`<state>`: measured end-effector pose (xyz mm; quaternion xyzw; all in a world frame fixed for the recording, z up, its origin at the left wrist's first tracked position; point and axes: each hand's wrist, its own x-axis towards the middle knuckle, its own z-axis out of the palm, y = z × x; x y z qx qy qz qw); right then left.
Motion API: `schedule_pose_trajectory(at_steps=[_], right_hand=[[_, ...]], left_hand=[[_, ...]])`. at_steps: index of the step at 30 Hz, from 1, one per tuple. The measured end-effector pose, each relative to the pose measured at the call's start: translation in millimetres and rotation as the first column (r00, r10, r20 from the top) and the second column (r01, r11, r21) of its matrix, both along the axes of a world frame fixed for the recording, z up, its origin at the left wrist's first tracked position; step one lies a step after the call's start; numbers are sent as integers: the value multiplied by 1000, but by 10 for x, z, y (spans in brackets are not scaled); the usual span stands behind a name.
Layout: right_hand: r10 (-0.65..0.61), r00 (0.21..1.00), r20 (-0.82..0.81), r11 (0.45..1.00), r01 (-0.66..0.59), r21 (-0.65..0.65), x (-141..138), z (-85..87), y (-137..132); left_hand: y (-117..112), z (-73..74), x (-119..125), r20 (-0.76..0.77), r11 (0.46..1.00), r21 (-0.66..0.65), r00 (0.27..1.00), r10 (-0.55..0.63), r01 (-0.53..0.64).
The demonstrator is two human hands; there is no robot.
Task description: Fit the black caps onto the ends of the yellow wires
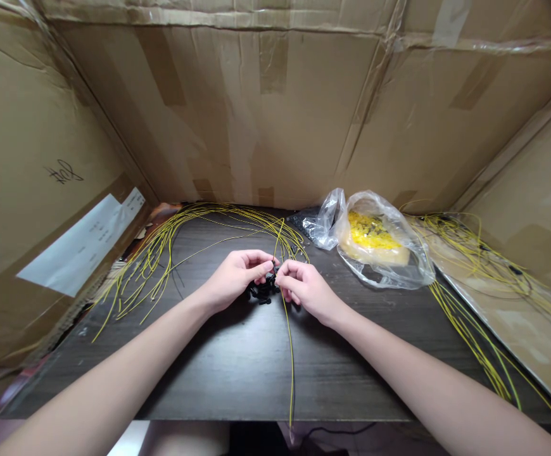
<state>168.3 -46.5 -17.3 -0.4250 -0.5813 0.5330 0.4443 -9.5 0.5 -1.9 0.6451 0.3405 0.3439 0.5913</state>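
My left hand (244, 272) and my right hand (303, 285) are close together over the middle of the dark table. Between the fingertips of my left hand is a small black piece (273, 267), partly hidden. A yellow wire (290, 348) is pinched by my right hand; one end hangs over the table's front edge. Under and between the hands lies a small pile of black plastic pieces (260, 292). Behind them a bundle of yellow wires (218, 210) curves along the back and down the left side.
On the right a clear plastic bag (375, 272) holds small yellow parts (373, 231). A bag of black parts (311, 223) leans near it. More yellow wires (470, 342) run along the right edge. Cardboard walls (237, 114) enclose the dark table (218, 373) on three sides.
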Motion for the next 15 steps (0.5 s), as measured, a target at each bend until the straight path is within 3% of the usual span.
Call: schedule_pose_trajectory(at_steps=[7,15], right_hand=[[-7,988,156,989,-16,145,9,-27,-28],[44,979,197,991,-68,115,2,-37,-33]], left_hand=[[46,-41,-13,51,998,-34,997,58,-56],[80,-40,-35,56,994,-34,993,105,-103]])
